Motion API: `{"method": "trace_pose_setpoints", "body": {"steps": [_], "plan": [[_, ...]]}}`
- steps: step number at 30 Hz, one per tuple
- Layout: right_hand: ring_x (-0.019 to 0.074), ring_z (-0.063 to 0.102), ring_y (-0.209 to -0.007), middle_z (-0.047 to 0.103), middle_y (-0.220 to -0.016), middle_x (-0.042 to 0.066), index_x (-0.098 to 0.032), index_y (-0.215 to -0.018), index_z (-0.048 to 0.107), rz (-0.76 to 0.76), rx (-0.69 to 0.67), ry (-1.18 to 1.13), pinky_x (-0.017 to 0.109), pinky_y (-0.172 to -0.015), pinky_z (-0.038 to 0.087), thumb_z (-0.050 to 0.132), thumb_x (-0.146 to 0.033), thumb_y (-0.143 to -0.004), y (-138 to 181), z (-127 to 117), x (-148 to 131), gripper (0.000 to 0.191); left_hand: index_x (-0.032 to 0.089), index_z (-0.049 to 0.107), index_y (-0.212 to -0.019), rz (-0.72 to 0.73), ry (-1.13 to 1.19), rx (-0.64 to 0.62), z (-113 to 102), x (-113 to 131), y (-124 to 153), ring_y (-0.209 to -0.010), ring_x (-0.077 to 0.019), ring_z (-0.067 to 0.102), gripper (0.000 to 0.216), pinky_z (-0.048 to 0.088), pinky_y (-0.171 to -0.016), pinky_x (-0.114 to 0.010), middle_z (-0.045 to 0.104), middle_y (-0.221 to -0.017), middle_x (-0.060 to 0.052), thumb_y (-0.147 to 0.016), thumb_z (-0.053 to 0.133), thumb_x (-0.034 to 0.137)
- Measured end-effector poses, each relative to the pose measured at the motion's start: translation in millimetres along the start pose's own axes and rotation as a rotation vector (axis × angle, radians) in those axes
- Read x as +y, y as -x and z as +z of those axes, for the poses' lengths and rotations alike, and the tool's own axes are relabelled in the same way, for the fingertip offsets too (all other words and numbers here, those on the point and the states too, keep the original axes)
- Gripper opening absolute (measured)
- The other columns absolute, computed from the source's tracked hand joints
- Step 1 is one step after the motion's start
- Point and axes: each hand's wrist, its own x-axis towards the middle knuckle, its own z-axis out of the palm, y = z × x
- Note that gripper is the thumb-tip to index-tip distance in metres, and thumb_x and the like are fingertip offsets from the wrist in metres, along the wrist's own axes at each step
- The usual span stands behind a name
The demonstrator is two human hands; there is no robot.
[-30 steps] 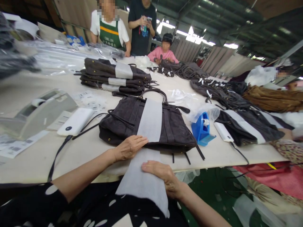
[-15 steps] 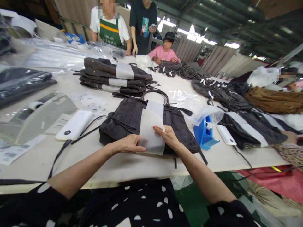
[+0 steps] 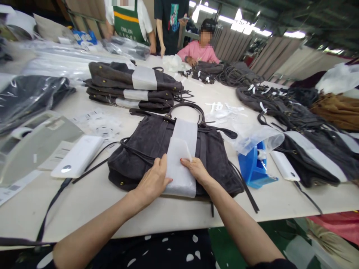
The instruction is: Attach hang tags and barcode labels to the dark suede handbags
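Pinching folded white tissue-paper strip point(image 3: 181, 177) with right hand point(image 3: 197, 170), pressing it flat with open left hand point(image 3: 153, 182), atop dark grey suede handbag point(image 3: 148, 144) at near edge of pale table point(image 3: 280, 201).

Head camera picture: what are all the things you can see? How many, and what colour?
handbag: one, dark grey, straight in front of the person
white sheet: one, white, wrapped round the handbag's middle
wrapped bags: a stack, dark with white bands, behind the handbag
power banks: two, white, one on each side of the handbag
tape dispenser: one, blue, right of the handbag
straps: a heap, black, far right
people: three, at the far end
table: one, pale
left hand: one, flat on the sheet's left edge
right hand: one, fingertips on the sheet's folded end
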Motion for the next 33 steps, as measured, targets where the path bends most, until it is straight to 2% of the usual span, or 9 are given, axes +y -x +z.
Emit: {"method": "trace_pose_setpoints", "body": {"steps": [5,9,12,18,22,25,29,31,33], "plan": [[0.0126,0.047,-0.056,0.054,-0.059,0.0,-0.013,-0.067,0.062,-0.036,0.008,-0.007,0.023,-0.051,0.035,0.06,-0.049,-0.064,-1,-1,-1,0.036,0.012,0.048,-0.103,0.283,-0.116,0.029,13,19,-27,-0.104,-0.023,0.048,0.026,0.046,-0.084,-0.037,0.051,-0.107,-0.013,-0.08,0.039,0.005],[0.0151,0.051,-0.061,0.058,-0.061,0.0,-0.012,-0.072,0.065,-0.055,0.03,-0.006,0.024,-0.056,0.039,0.059,-0.05,-0.065,-3,1,-3,0.039,0.01,0.045,-0.116,0.325,-0.162,0.082,48,13,-46,-0.111,-0.0251,0.043,0.035,0.043,-0.089,-0.041,0.05,-0.118,-0.015,-0.083,0.034,0.008],[0.0176,0.055,-0.065,0.063,-0.068,0.002,-0.012,-0.078,0.066,-0.055,0.081,0.005,0.026,-0.059,0.042,0.058,-0.047,-0.067,-3,-1,-6,0.037,0.011,0.044,-0.12,0.311,-0.228,0.12,61,7,-47,-0.111,-0.0262,0.042,0.036,0.043,-0.085,-0.04,0.049,-0.121,-0.015,-0.086,0.033,0.013],[0.0183,0.056,-0.068,0.063,-0.073,0.004,-0.015,-0.075,0.06,-0.166,0.31,0.431,0.027,-0.061,0.042,0.059,-0.041,-0.071,6,-16,-13,0.026,0.01,0.042,-0.121,0.311,-0.305,0.154,61,8,-44,-0.11,-0.0259,0.044,0.035,0.043,-0.082,-0.039,0.05,-0.122,-0.014,-0.087,0.032,0.014],[0.0174,0.056,-0.066,0.06,-0.071,0.002,-0.012,-0.095,0.056,-0.134,0.364,0.413,0.028,-0.063,0.044,0.061,-0.038,-0.072,15,-15,-19,0.035,0.01,0.043,-0.12,0.327,-0.327,0.203,62,7,-45,-0.111,-0.0254,0.046,0.034,0.043,-0.083,-0.039,0.052,-0.121,-0.014,-0.088,0.033,0.017],[0.0161,0.057,-0.069,0.06,-0.082,0.005,-0.01,-0.113,0.049,-0.248,0.441,0.359,0.029,-0.068,0.046,0.06,-0.035,-0.073,32,-20,-31,0.048,0.01,0.046,-0.118,0.358,-0.334,0.269,62,6,-45,-0.115,-0.0256,0.045,0.033,0.037,-0.095,-0.043,0.051,-0.125,-0.016,-0.089,0.035,0.022],[0.0162,0.057,-0.08,0.059,-0.095,0.007,-0.015,-0.107,0.055,-0.504,0.673,0.377,0.029,-0.073,0.047,0.053,-0.036,-0.079,61,-69,-44,0.035,0.009,0.048,-0.117,0.388,-0.313,0.284,62,3,-46,-0.123,-0.0301,0.039,0.034,0.034,-0.097,-0.045,0.046,-0.131,-0.019,-0.089,0.037,0.024],[0.0178,0.056,-0.085,0.059,-0.095,0.008,-0.016,-0.102,0.058,-0.562,0.879,0.483,0.031,-0.076,0.046,0.051,-0.037,-0.08,73,-114,-43,0.031,0.009,0.048,-0.118,0.387,-0.272,0.282,63,1,-48,-0.124,-0.0317,0.038,0.036,0.033,-0.097,-0.047,0.045,-0.132,-0.02,-0.089,0.038,0.027],[0.0206,0.054,-0.088,0.059,-0.094,0.009,-0.015,-0.096,0.06,-0.498,1.091,0.595,0.035,-0.08,0.043,0.051,-0.038,-0.077,83,-165,-38,0.031,0.009,0.049,-0.119,0.398,-0.247,0.276,65,-1,-51,-0.125,-0.0331,0.037,0.039,0.032,-0.097,-0.047,0.044,-0.132,-0.021,-0.088,0.039,0.031]]}}
